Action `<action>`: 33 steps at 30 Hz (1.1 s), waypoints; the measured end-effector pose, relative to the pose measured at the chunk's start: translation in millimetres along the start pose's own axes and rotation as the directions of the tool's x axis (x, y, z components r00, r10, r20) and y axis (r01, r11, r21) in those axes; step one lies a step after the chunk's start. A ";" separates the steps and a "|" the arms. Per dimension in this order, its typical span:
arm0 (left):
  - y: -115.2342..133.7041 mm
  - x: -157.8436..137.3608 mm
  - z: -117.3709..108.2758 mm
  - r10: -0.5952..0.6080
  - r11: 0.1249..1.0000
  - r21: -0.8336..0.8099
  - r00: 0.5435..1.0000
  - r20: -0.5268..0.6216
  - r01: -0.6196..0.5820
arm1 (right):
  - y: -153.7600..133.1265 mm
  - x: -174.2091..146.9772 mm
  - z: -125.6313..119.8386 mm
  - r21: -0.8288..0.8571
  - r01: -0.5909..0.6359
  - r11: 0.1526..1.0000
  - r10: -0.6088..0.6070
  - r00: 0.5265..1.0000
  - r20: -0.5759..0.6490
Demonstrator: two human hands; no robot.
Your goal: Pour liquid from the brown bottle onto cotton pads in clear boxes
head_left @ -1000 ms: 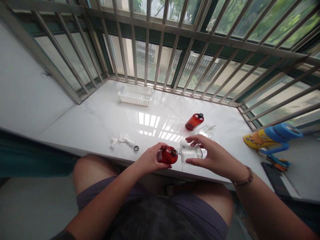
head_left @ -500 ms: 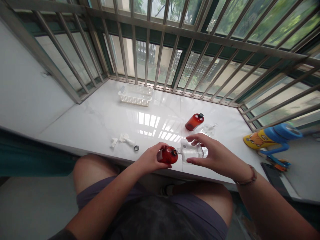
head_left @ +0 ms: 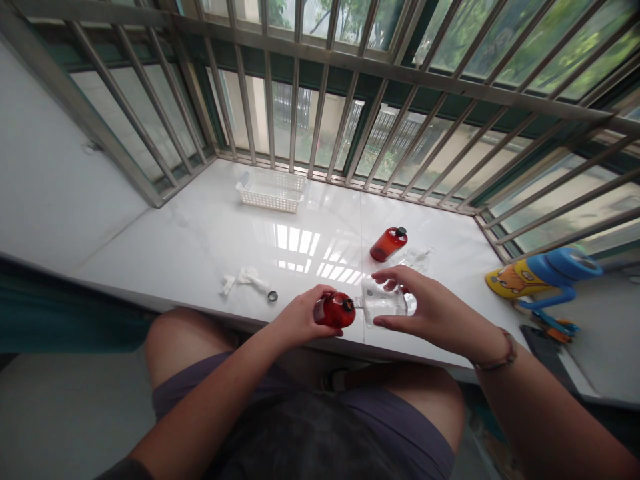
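Observation:
My left hand [head_left: 299,319] is closed around a red-brown bottle [head_left: 331,313], uncapped, its dark mouth tilted up and to the right. My right hand [head_left: 430,308] curves its thumb and fingers around a clear square bottle [head_left: 384,308] on its side. The clear bottle's narrow neck points left and meets the red-brown bottle near its mouth; whether they touch, I cannot tell. A second red-brown bottle [head_left: 386,247] with a black cap lies behind my right hand. Beside it is a clear plastic piece [head_left: 419,259]. A small dark ring-like cap [head_left: 272,296] lies left of my left hand.
Crumpled white tissue [head_left: 247,277] lies left on the white ledge [head_left: 200,233]. A white perforated basket [head_left: 273,201] stands at the back by the metal window bars [head_left: 293,113]. To the right are a yellow and blue flask [head_left: 520,277] and a dark phone [head_left: 543,350].
Almost nothing differs. Both hands keep their hold on the two bottles, with only a very slight shift of my right wrist and the view.

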State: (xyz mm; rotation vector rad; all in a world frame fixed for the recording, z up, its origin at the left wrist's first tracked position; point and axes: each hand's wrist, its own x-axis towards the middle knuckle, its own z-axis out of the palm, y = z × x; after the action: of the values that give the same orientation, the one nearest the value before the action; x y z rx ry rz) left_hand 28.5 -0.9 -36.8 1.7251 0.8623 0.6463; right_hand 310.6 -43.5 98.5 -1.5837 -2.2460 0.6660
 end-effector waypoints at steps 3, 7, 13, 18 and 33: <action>0.3 0.0 0.0 -0.006 1.000 0.000 1.000 0.000 0.006 | -2.2 0.2 -0.9 -0.003 0.004 1.000 -0.004 1.000 0.000; 0.7 0.2 0.0 -0.008 1.000 -0.001 1.000 -0.002 0.008 | -4.0 0.7 -1.7 -0.015 0.008 1.000 -0.008 1.000 0.000; 0.7 0.5 0.1 -0.004 1.000 0.005 1.000 0.001 0.004 | -4.9 1.5 -3.1 -0.026 0.023 0.999 -0.023 1.000 0.005; 0.1 0.3 0.1 -0.010 1.000 0.006 1.000 0.002 0.009 | -5.4 1.0 -4.0 -0.043 0.022 0.999 -0.022 1.000 0.011; 0.0 -0.1 0.0 -0.012 1.000 -0.009 1.000 -0.002 0.012 | -8.0 3.1 -6.7 -0.072 0.031 0.997 -0.030 0.999 0.012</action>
State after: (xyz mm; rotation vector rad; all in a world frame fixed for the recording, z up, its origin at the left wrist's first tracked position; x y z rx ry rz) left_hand 28.4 -1.0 -36.8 1.7105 0.8695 0.6430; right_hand 306.6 -41.6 108.4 -1.5787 -2.3222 0.5927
